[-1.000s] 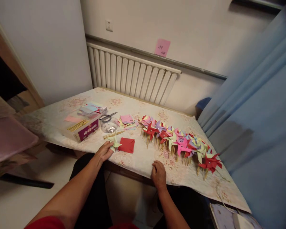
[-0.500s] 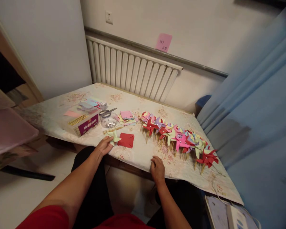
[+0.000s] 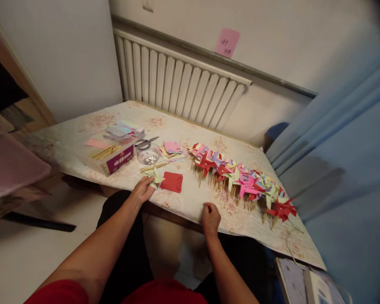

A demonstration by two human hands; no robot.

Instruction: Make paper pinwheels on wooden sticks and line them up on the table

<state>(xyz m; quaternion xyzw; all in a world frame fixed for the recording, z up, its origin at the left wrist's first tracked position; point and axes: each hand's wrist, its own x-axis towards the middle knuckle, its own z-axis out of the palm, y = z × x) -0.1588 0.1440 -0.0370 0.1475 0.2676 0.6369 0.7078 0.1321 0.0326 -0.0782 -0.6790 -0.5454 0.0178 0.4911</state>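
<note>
My left hand (image 3: 144, 190) grips a pale green paper pinwheel (image 3: 156, 176) at the table's front edge, fingers closed on its near side. Just to the right lies a stack of red paper squares (image 3: 172, 182) with slits cut in from the corners. My right hand (image 3: 211, 217) rests by the edge, its fingers curled in; whatever they may hold is hidden. Beyond it stand several finished pinwheels (image 3: 247, 185) on sticks, in red, pink, green and purple. A few thin sticks (image 3: 152, 167) lie behind the green pinwheel, beside a clear bowl (image 3: 149, 157) of small shiny pieces.
Scissors (image 3: 146, 142) lie across the bowl's rim. Left of it stands a clear box (image 3: 109, 165) with a purple label, holding sticks. Coloured paper squares (image 3: 172, 147) lie behind. A radiator (image 3: 177, 80) lines the wall, and a blue curtain (image 3: 345, 139) hangs at the right.
The view has shifted slightly. My right hand's fingers have curled in more tightly. My left hand keeps hold of the green pinwheel.
</note>
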